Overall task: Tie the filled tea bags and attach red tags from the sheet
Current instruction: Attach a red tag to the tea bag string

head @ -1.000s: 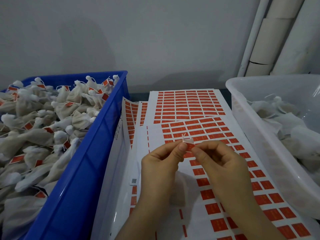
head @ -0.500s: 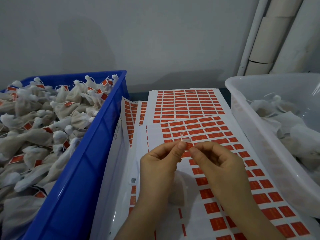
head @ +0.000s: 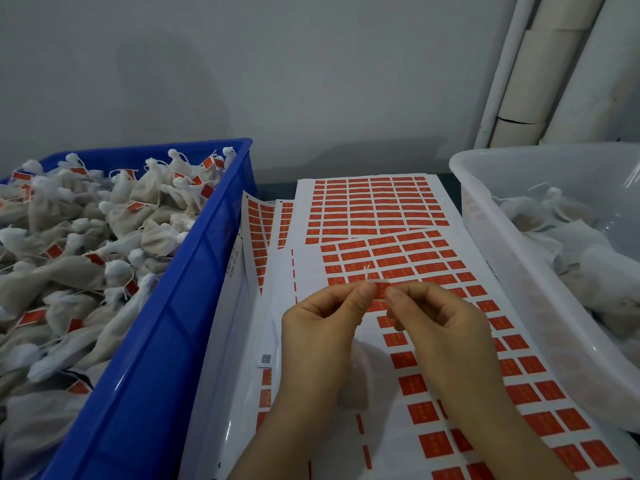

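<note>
Red paper tag (head: 380,289) with thin white string (head: 366,271) sits pinched between left hand (head: 323,327) and right hand (head: 441,327), above the tag sheet (head: 408,258); light, flimsy, best held at its edges.

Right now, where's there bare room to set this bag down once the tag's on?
The white bin has bare floor along its near left wall, beside its untagged bags. The blue crate is heaped with tagged bags. Between them, tag sheets cover the surface, and both hands, left hand and right hand, pinch the tag.
</note>
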Available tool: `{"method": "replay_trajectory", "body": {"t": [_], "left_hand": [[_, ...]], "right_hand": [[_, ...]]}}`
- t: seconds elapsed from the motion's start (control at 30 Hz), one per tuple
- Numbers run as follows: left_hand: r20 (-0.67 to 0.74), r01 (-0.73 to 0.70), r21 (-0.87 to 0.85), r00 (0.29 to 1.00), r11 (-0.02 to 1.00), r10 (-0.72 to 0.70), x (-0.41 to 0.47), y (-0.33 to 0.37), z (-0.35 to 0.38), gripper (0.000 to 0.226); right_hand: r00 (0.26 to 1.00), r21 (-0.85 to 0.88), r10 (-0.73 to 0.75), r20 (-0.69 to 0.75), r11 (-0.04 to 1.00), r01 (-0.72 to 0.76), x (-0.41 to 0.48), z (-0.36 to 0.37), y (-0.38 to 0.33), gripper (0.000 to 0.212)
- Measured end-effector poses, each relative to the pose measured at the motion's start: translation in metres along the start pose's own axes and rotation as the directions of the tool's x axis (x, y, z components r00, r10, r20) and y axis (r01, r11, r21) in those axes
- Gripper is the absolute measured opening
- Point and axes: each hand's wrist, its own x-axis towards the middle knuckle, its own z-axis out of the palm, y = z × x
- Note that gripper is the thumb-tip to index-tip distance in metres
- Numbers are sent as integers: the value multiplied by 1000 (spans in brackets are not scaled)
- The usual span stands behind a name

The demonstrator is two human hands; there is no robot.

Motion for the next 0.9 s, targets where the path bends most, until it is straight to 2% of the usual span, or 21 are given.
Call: {"method": "replay_trajectory", "body": {"t": [0.3,0.5,0.63,0.7,0.8,0.9], "left_hand": [[16,-12,3,1000,1000,12,-1,0,-1,28],[56,-109,35,993,993,107,-1,2,-1,25],[77,-147,50,987,988,142,0,2,-2,21],[72,-142,43,988,989,139,0,1,-2,20],[37,-98,16,995,995,97,1,1,-2,22],[29,-49,-39,998,998,50,3,3,-2,23]], "right_hand": [[1000,-19,7,-6,1000,-7,1,1,1,13],[999,-20,51,-15,998,-51,2,2,4,28],[994,62,58,93,996,-64,3,2,-1,38],[992,40,37,121,998,-42,1,3,-1,35],[997,15,11,76,1000,-12,1,1,0,19],[999,46,28,44,998,-30,3,-2,1,17]]}}
